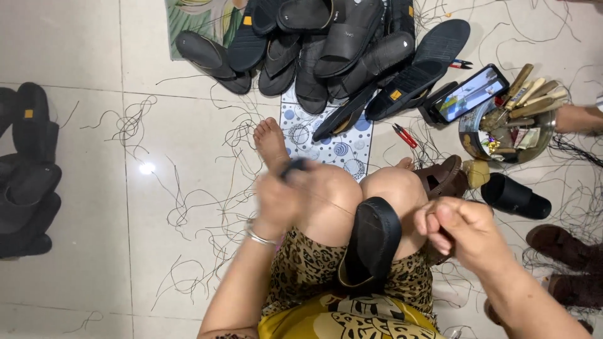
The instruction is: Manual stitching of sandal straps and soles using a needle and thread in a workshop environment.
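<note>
A black sandal [372, 245] lies wedged between the person's knees near the centre of the view, sole edge up, its lower end hidden in the patterned cloth of the lap. A thin thread [331, 204] runs from it toward ten o'clock to the left hand [279, 201], which is blurred; its fingers look closed around a small dark tool (too smeared to identify) at its top. The right hand [461, 229], at three o'clock from the sandal, has fingers curled together in a pinch, though what they grip cannot be told. Out at two o'clock a round metal bowl [472, 141] holds wooden-handled tools [531, 94] and some small bits hard to make out, with a phone [471, 93] propped against its left side. Red-handled snips [405, 135] lie just left of the bowl. At twelve o'clock a heap of black sandals [326, 47] rests on the tiles, a few bearing small square yellow labels [396, 95]; more black sandals [25, 169] are cut off at nine o'clock. A brown sandal [443, 179] sits by the right knee, and another person's arm [578, 118] enters at the right edge.
</note>
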